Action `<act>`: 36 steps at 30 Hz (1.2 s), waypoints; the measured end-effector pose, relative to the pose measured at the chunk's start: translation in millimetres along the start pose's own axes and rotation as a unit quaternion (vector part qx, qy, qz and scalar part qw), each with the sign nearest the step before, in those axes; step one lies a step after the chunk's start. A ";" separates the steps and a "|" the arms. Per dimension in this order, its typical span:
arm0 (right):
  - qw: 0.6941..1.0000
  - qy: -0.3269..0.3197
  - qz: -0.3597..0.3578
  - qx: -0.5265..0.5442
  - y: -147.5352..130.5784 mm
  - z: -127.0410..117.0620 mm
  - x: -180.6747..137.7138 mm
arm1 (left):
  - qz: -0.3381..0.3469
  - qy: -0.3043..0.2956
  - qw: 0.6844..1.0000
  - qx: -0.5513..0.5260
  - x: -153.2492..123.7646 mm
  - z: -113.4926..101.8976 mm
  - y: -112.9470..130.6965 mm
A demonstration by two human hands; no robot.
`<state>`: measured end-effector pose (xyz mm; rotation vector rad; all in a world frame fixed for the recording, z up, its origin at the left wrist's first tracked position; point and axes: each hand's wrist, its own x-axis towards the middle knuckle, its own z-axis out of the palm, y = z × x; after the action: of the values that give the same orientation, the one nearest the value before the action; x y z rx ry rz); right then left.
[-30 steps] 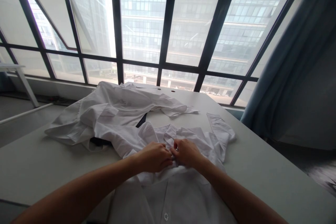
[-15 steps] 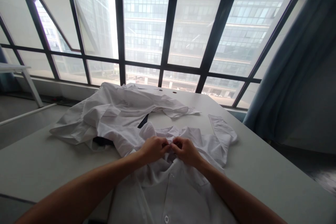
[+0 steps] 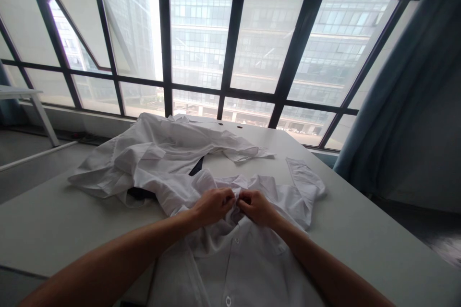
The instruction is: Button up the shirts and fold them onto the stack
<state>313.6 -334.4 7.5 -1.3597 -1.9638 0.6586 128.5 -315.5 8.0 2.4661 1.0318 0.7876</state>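
Observation:
A white button-up shirt (image 3: 259, 259) lies front side up on the table, its collar end away from me and its lower part running out of the bottom of the view. My left hand (image 3: 216, 205) pinches the cloth near the collar. Close beside it, my right hand (image 3: 256, 206) grips the opposite edge of the same opening. Both sets of fingertips almost meet, and whatever small part lies between them is hidden. Buttons (image 3: 228, 301) show down the front. One sleeve (image 3: 306, 182) is spread to the right.
More white garments (image 3: 173, 139) lie heaped at the back left, with a dark piece (image 3: 142, 194) showing beneath. The white table (image 3: 360, 220) stands before large windows (image 3: 200, 33). A blue curtain (image 3: 392, 76) hangs at right; another table (image 3: 21, 91) stands far left.
My fingertips have shifted slightly at the collar, the right hand turning a little and moving a touch to the right. The shirt and the heap lie as before.

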 end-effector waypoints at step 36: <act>0.992 -0.018 0.063 0.110 -16.3 -5.3 -9.1 | 0.049 -0.035 0.998 0.004 -0.7 -12.5 1.8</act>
<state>309.8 -348.2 20.6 -1.3497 -1.7829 0.9349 121.4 -316.0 18.4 2.5479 0.8969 0.7216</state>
